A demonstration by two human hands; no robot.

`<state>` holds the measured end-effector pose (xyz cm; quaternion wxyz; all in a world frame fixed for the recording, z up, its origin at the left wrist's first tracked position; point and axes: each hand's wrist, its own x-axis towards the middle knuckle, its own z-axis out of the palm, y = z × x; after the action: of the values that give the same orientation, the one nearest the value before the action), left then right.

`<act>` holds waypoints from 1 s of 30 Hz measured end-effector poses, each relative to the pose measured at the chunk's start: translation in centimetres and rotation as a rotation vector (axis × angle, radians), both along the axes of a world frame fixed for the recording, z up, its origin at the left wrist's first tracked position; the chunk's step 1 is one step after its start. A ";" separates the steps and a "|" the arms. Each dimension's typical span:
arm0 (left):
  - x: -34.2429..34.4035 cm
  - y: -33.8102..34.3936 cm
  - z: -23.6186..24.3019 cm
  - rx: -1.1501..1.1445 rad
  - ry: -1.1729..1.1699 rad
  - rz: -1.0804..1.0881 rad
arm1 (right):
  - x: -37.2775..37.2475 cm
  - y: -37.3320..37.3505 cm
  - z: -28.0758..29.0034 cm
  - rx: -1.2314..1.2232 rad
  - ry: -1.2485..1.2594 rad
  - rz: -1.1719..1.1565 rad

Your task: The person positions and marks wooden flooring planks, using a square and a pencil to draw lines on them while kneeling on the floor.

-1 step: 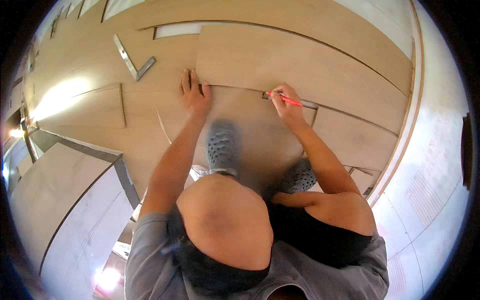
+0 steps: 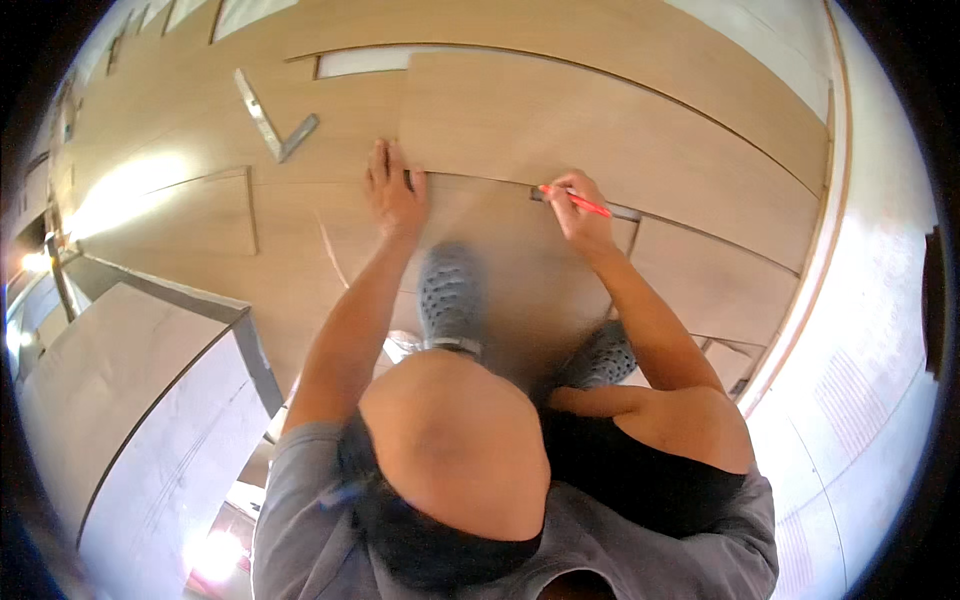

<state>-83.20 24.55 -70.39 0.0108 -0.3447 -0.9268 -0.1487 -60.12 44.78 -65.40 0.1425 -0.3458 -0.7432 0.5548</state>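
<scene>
My left hand [image 2: 400, 205] rests with fingers stretched out on the wood-look floor, its fingertips at the near left corner of a long loose plank [image 2: 600, 130]. My right hand [image 2: 580, 215] pinches a slim red pencil [image 2: 588, 204]. The pencil slants, its left end close to the plank's near edge, beside a small dark notch [image 2: 537, 194] in the floor. The plank lies across the boards in front of me. Beyond my left hand, a metal try square [image 2: 268, 125] lies on the floor.
My clog-shod feet [image 2: 450, 290] are between my arms. A pale boxed-in block [image 2: 160, 340] stands on the left. A white wall [image 2: 870, 300] runs down the right side. Gaps between planks show at the far strip [image 2: 360, 61]. Another loose plank [image 2: 190, 215] lies left.
</scene>
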 end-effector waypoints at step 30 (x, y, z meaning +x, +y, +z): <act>-5.4 -3.6 4.4 -0.041 -0.040 -0.404 | 9.8 -1.7 3.1 -0.099 -0.184 -0.149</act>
<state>-88.60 20.92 -65.95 -0.0449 -0.5208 -0.8416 -0.1357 -50.33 43.13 -62.27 0.0972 -0.4560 -0.6971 0.5447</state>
